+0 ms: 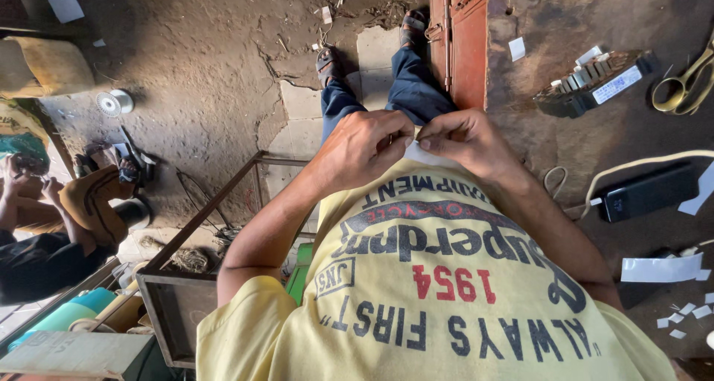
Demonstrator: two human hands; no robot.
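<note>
Paper strip (428, 156) pinched between both hands.

On the dark worktable (565, 139) lay a stator core (591, 83) with white insulation slips, brass-coloured scissors (680, 87), a black power bank (648, 192) and white paper strips (660, 269). A red cabinet (461, 39) stood adjacent. A wire spool (114, 103) rested on the cracked floor (208, 76).

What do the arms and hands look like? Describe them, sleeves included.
Both arms are bare below the short sleeves of a yellow T-shirt with dark and red print. The left hand and right hand wear no gloves, and no watch, band or ring shows on wrists or fingers.
</note>
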